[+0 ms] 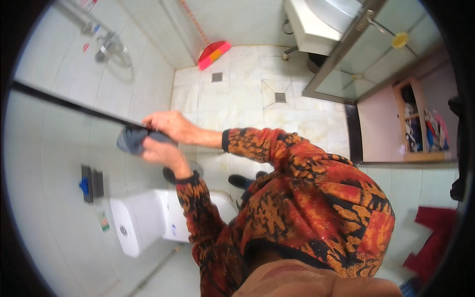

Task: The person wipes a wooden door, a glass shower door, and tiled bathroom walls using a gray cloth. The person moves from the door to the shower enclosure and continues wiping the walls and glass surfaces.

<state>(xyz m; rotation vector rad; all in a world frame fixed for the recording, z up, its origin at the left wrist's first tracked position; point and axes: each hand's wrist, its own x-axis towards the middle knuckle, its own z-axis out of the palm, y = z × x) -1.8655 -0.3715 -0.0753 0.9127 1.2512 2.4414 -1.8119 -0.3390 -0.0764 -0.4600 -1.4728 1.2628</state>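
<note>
A bunched grey cloth point(131, 141) lies against the long black rail point(74, 105) along the wall side. My left hand point(166, 152) is closed on the cloth, fingers bent into its folds. Just beyond it, my right hand point(172, 125) curls over the end part of the rail, close beside the cloth. Its thumb and palm side are hidden, so how much cloth lies under it does not show. Both forearms wear patterned orange, red and black sleeves.
Below my arms stands a white toilet point(141, 222). A black wall holder with a blue part point(88, 183) is nearby. Shower fittings point(111, 47), a red dustpan point(214, 54), a sink point(321, 22) and an open glass door point(366, 59) lie farther off.
</note>
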